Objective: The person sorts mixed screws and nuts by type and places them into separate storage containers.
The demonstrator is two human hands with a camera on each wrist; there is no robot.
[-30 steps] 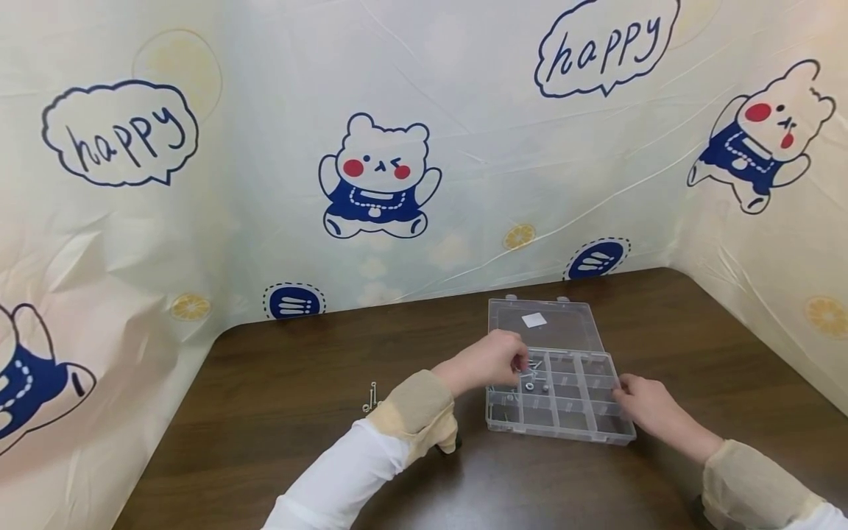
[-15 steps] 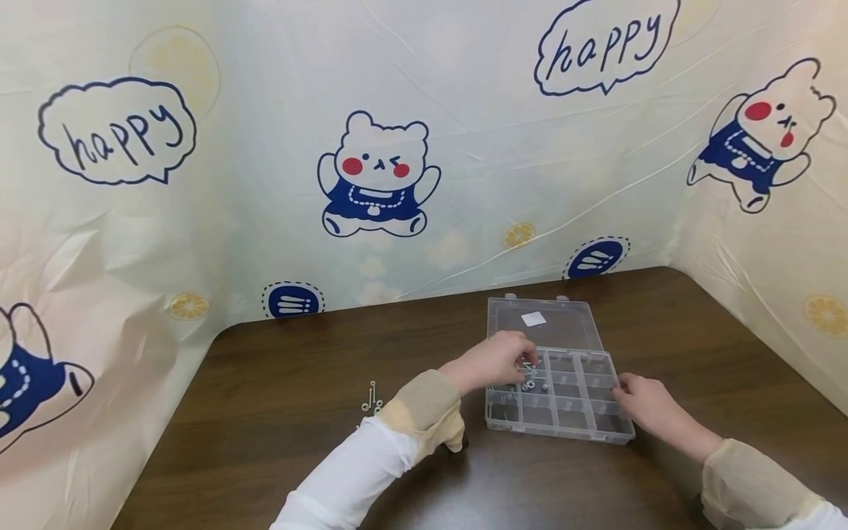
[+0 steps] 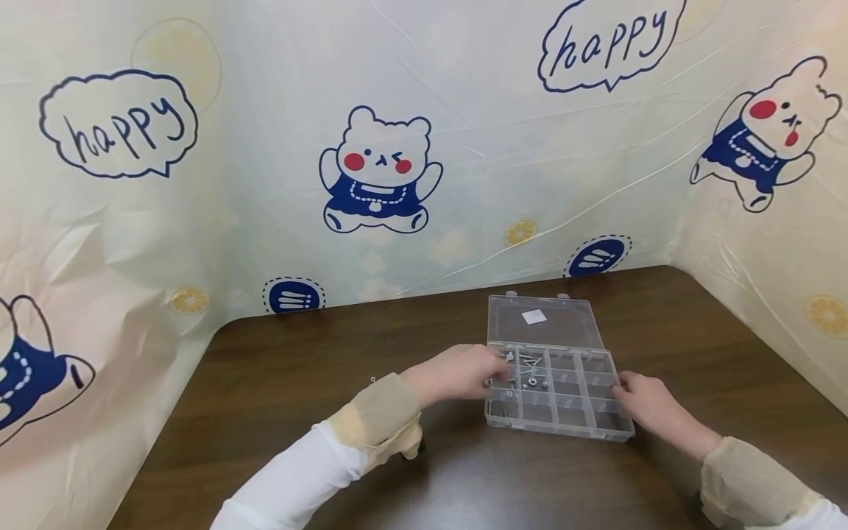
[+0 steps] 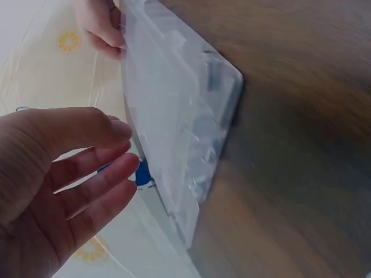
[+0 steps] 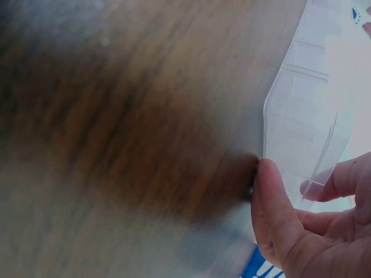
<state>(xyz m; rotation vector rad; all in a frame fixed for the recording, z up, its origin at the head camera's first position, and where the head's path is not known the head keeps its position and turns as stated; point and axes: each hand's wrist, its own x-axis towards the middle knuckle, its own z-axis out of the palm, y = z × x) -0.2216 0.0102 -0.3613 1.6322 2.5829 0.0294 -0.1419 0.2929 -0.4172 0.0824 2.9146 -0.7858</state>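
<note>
A clear plastic compartment box lies on the table with its lid folded back. Screws and nuts sit in its left-hand compartments. My left hand is at the box's left side, fingertips over the left column. In the left wrist view the left hand has gently bent fingers with nothing between them. At the opposite side, my right hand holds the box's right edge. The right wrist view shows the right hand with thumb and fingers around the box corner.
The brown wooden table extends left and in front of the box. A small metal piece peeks out behind the left sleeve, which hides whatever else lies there. A printed cloth hangs along the table's back and sides.
My left hand has drawn back leftward from over the second column of compartments, uncovering the screws and nuts there. The right hand stays on the box's right edge.
</note>
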